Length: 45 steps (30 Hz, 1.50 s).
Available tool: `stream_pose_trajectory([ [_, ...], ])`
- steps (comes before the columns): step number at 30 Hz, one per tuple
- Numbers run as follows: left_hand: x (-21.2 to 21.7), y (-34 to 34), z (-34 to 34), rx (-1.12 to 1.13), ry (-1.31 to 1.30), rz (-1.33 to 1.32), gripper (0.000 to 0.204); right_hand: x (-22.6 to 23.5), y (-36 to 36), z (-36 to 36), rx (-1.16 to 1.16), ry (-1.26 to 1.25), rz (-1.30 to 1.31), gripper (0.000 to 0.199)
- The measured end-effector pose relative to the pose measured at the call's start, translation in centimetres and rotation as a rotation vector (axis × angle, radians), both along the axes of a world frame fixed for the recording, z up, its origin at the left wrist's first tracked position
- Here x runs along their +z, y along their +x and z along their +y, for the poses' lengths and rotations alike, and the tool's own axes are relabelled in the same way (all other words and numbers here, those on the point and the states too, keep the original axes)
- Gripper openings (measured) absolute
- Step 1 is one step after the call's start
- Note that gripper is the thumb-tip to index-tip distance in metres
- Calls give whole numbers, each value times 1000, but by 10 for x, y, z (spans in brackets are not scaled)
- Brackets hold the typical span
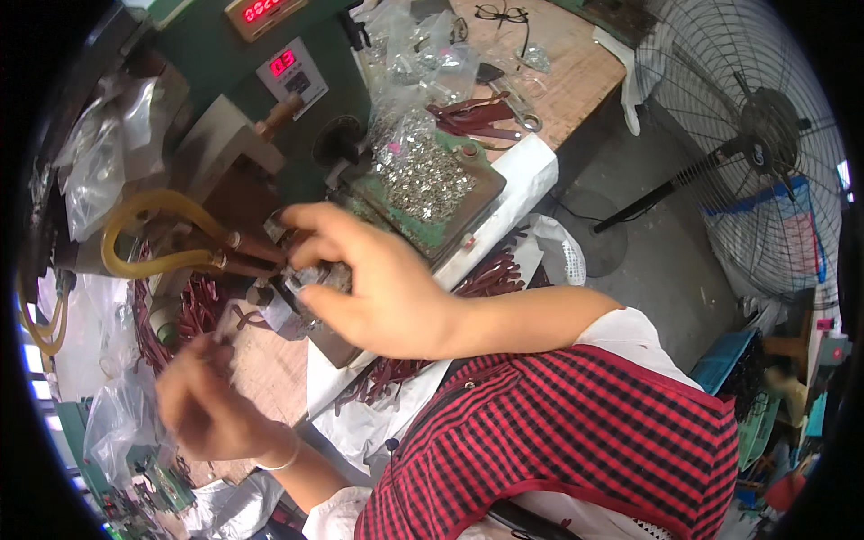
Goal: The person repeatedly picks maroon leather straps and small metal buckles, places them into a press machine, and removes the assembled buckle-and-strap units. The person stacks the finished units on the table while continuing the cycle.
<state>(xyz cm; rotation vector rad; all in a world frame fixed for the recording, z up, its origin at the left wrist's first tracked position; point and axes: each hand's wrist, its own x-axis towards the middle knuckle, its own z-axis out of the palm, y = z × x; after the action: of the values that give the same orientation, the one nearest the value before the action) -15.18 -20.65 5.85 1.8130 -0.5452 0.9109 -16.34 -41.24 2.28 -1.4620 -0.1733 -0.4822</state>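
My right hand reaches in front of the green press. Its fingers curl around the metal tooling, with a greyish mass partly hidden between thumb and fingers; what they grip, I cannot make out. Lower left, my left hand is smeared by motion, so its fingers do not show clearly. It is near a dark red strap and a bundle of similar straps. A heap of small shiny metal pieces lies on a green plate beyond my right hand.
A yellow hose loops left of the tooling. More dark red straps lie beside the press base. Clear plastic bags, scissors and eyeglasses are on the wooden table. A standing fan is at the right.
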Motion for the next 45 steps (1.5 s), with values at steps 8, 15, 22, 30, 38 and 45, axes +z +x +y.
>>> stream_pose_trajectory([
  [8, -27, -17, -55, -92, 619, -330, 26, -66, 24, -110, -607, -1039, 15, 29],
  [15, -46, 4, -58, -171, 566, -462, 30, -79, 41, -133, -595, -929, -44, 15],
  [22, -46, 5, -62, -181, 536, -437, 28, -86, 38, -115, -503, -1108, -90, 20],
  [30, -56, -37, -49, -167, 407, -88, 34, -92, 64, -127, -512, -1132, -111, 17],
  [38, -54, -10, 47, 413, 458, 185, 5, -93, 45, -130, -637, -1094, -62, 18],
  [45, -140, 92, 49, 793, 841, 559, 35, -90, 66, -122, -599, -983, -111, 11],
])
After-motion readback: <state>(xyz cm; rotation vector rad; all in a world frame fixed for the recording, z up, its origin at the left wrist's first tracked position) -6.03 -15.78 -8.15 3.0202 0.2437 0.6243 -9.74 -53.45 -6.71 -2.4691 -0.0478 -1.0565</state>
